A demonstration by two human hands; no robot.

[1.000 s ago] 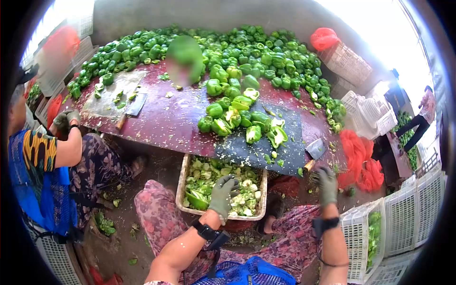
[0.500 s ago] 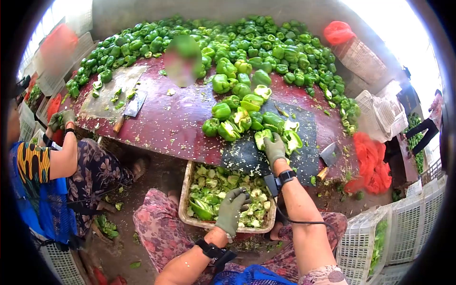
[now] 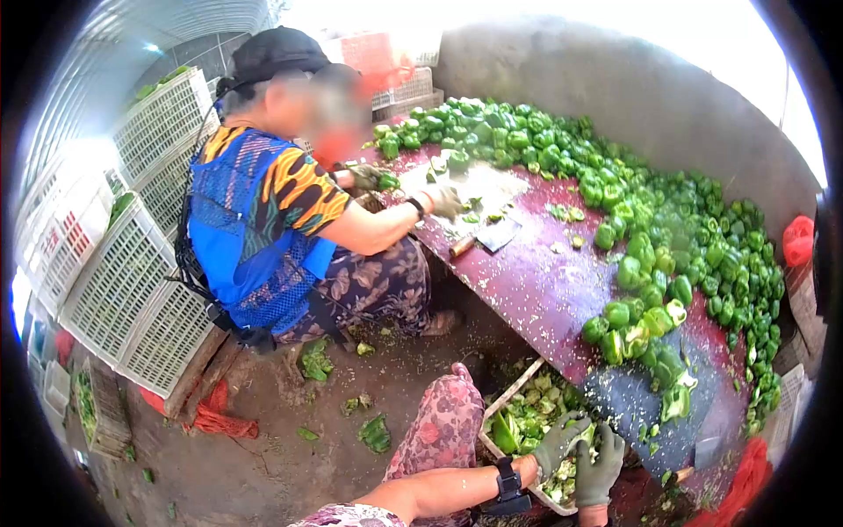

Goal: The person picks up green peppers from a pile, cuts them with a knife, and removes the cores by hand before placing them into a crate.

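Observation:
My left hand [image 3: 558, 443] and my right hand [image 3: 600, 464], both in grey-green gloves, meet over the near end of a pale plastic crate [image 3: 513, 385]. Between their curled fingers shows part of a green bell pepper [image 3: 586, 434], mostly covered by the gloves. Pepper cores and scraps [image 3: 537, 404] fill the crate below. On the dark mat [image 3: 628, 395] beside the hands lie cut bell peppers [image 3: 676, 400], with whole ones behind them. A cleaver [image 3: 705, 451] rests near the mat's right side.
A co-worker [image 3: 272, 202] in a blue mesh vest sits at the left, handling peppers at the red table [image 3: 562, 303]. Another cleaver [image 3: 498, 235] lies there. A large pepper heap [image 3: 667, 228] lines the back wall. White crates [image 3: 123, 290] stand stacked at the far left.
The view has swung left, bringing the co-worker fully in. My right hand has left the mat and come to my left hand over the crate, with a pepper now between them.

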